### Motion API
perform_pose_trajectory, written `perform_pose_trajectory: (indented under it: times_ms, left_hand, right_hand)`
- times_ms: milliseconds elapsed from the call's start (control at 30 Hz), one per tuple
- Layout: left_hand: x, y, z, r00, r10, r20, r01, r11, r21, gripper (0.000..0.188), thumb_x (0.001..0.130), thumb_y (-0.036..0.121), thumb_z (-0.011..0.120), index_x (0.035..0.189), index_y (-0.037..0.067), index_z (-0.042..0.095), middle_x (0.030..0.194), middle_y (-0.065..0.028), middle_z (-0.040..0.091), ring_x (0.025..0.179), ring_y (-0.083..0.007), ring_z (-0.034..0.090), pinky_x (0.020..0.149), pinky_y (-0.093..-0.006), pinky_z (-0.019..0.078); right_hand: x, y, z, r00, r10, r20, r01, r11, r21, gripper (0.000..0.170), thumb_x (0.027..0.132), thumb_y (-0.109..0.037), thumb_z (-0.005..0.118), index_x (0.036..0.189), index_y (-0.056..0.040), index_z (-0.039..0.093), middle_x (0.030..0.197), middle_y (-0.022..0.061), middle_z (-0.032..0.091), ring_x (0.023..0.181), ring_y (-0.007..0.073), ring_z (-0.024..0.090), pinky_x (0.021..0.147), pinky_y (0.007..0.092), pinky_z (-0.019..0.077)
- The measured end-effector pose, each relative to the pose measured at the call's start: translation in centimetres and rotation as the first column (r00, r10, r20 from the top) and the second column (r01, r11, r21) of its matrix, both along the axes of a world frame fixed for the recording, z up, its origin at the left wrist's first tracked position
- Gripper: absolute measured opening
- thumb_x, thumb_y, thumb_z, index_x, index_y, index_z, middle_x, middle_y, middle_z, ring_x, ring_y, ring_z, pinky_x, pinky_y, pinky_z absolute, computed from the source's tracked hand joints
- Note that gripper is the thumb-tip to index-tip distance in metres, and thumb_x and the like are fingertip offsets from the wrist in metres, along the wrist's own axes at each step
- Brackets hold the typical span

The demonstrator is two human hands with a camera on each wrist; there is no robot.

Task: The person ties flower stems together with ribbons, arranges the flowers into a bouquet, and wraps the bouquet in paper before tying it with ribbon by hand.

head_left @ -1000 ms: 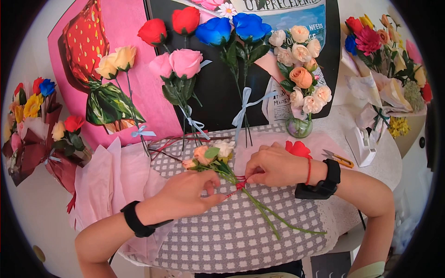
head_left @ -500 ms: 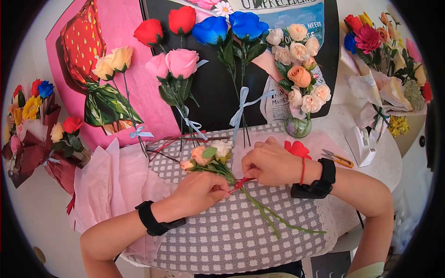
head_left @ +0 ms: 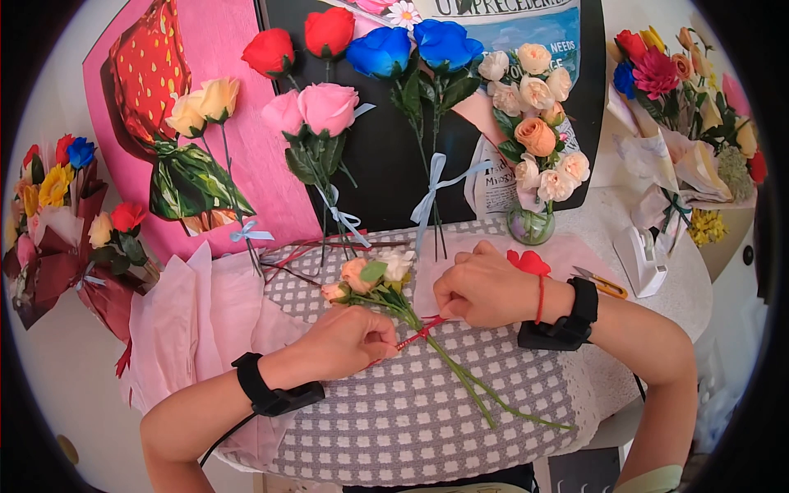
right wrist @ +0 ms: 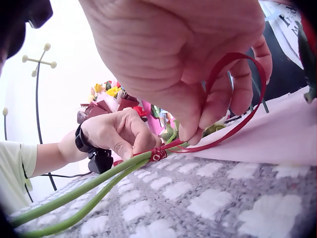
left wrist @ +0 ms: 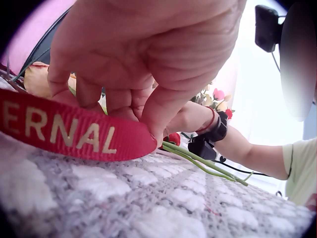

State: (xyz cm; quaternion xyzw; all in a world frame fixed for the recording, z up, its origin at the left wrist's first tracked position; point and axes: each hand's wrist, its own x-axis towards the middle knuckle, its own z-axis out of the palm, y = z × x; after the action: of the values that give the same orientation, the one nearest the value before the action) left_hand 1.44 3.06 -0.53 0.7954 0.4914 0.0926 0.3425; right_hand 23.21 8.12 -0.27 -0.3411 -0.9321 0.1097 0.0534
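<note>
Partly covered, red ribbon (left wrist: 81, 134) round green stems (right wrist: 79, 188), pinched in both hands (head_left: 349, 341) (head_left: 486, 286), lettering (left wrist: 58, 130) beyond “ERNAL” hard to read

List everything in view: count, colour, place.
cloth: one, grey and white, foreground
bunch: one, peach and white, on cloth
ribbon: one, red, around bunch's stems
boards: two, pink, black, behind
roses: eight, red, pink, blue, yellow, against boards
bows: three, pale blue, rose stems
vase: one, greenish, before black board
blooms: many, peach, in vase
bouquets: several, mixed, far left and right
paper: several sheets, pink, left and right
flower: one, red, centre-right
snips: one, orange handle, right
dispenser: one, white, right
wristbands: two, black, wrists
left hand: one, pinching ribbon
right hand: one, pinching ribbon
</note>
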Motion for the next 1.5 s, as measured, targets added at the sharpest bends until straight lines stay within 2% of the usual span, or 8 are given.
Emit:
perform_pose_trajectory:
  times_ms: [100, 367, 533, 1000, 1067, 1167, 1233, 1500]
  left_hand:
    - [-0.6, 0.4, -0.7, 0.999, -0.014, 0.037, 0.014, 1.000, -0.002, 0.008, 0.076, 0.012, 0.062, 0.077, 0.004, 0.063, 0.061, -0.0048, 0.059, 0.056, -0.0117, 0.055, 0.053, -0.0259, 0.0417]
    - [-1.1, 0.5, -0.4, 0.979, 0.029, 0.202, 0.000, 0.990, -0.143, 0.011, 0.076, 0.012, 0.063, 0.079, 0.002, 0.063, 0.066, -0.0033, 0.061, 0.059, -0.0077, 0.054, 0.055, -0.0234, 0.0420]
    - [-0.4, -0.4, 0.6, 0.999, 0.026, 0.021, -0.025, 0.998, -0.063, 0.011, 0.079, 0.013, 0.062, 0.084, 0.003, 0.062, 0.070, -0.0015, 0.060, 0.065, -0.0058, 0.053, 0.058, -0.0209, 0.0416]
    - [-0.3, -0.8, 0.7, 0.999, -0.030, -0.042, 0.031, 1.000, 0.008, 0.011, 0.079, 0.013, 0.060, 0.086, 0.004, 0.061, 0.074, -0.0030, 0.061, 0.069, -0.0098, 0.055, 0.062, -0.0254, 0.0418]
    - [-0.5, -0.8, 0.6, 0.999, -0.032, -0.026, 0.031, 0.999, -0.026, 0.012, 0.080, 0.013, 0.060, 0.087, 0.004, 0.061, 0.074, -0.0025, 0.061, 0.069, -0.0089, 0.054, 0.062, -0.0247, 0.0414]
    - [-1.0, -0.6, -0.1, 0.990, -0.045, 0.137, 0.059, 0.993, -0.101, 0.011, 0.079, 0.013, 0.060, 0.085, 0.003, 0.061, 0.071, -0.0019, 0.061, 0.065, -0.0082, 0.054, 0.059, -0.0229, 0.0420]
    - [-1.0, -0.6, 0.2, 0.950, 0.055, 0.306, 0.045, 0.950, -0.310, 0.014, 0.081, 0.015, 0.060, 0.086, 0.002, 0.060, 0.074, 0.0018, 0.059, 0.067, -0.0039, 0.051, 0.059, -0.0186, 0.0398]
    - [0.4, -0.2, 0.6, 0.830, 0.252, 0.497, 0.002, 0.890, -0.456, 0.016, 0.082, 0.018, 0.061, 0.089, 0.003, 0.061, 0.083, 0.0022, 0.059, 0.070, -0.0008, 0.048, 0.060, -0.0145, 0.0374]
  right_hand:
    - [0.1, 0.0, -0.1, 0.997, 0.024, -0.075, -0.022, 1.000, 0.022, 0.006, 0.069, -0.013, 0.060, 0.064, -0.0152, 0.061, 0.062, -0.0006, 0.058, 0.068, 0.0177, 0.054, 0.070, 0.0333, 0.0283]
    - [1.0, 0.0, 1.4, 0.992, -0.045, -0.116, 0.010, 0.958, -0.287, 0.013, 0.073, -0.022, 0.062, 0.070, -0.0098, 0.064, 0.067, 0.0023, 0.061, 0.067, 0.0186, 0.058, 0.070, 0.0338, 0.0338]
    - [1.5, -0.5, 2.2, 0.991, -0.037, -0.129, 0.003, 0.967, -0.255, 0.011, 0.073, -0.019, 0.061, 0.072, -0.0087, 0.065, 0.066, 0.0041, 0.061, 0.067, 0.0199, 0.059, 0.068, 0.0332, 0.0375]
    - [2.1, -1.9, 3.5, 0.989, 0.025, -0.143, -0.079, 0.919, -0.386, 0.015, 0.077, -0.017, 0.062, 0.078, -0.0012, 0.063, 0.065, 0.0064, 0.061, 0.060, 0.0148, 0.058, 0.056, 0.0267, 0.0439]
    - [2.1, -1.7, 3.3, 0.955, -0.099, -0.280, -0.116, 0.745, -0.657, 0.016, 0.080, -0.015, 0.060, 0.081, 0.0004, 0.062, 0.064, 0.0037, 0.059, 0.060, 0.0095, 0.055, 0.055, 0.0224, 0.0428]
    - [2.1, -1.6, 3.7, 0.948, -0.163, -0.275, -0.080, 0.712, -0.698, 0.016, 0.082, -0.014, 0.059, 0.082, 0.0017, 0.062, 0.065, 0.0014, 0.058, 0.061, 0.0053, 0.052, 0.055, 0.0194, 0.0419]
    - [2.1, -1.5, 3.5, 0.941, -0.155, -0.301, -0.107, 0.708, -0.698, 0.016, 0.082, -0.014, 0.059, 0.082, 0.0018, 0.062, 0.067, 0.0012, 0.059, 0.062, 0.0051, 0.052, 0.056, 0.0193, 0.0422]
    - [1.5, -1.1, 3.3, 0.919, -0.184, -0.349, -0.151, 0.654, -0.742, 0.015, 0.083, -0.014, 0.059, 0.084, 0.0005, 0.062, 0.075, -0.0009, 0.060, 0.070, 0.0027, 0.052, 0.064, 0.0169, 0.0410]
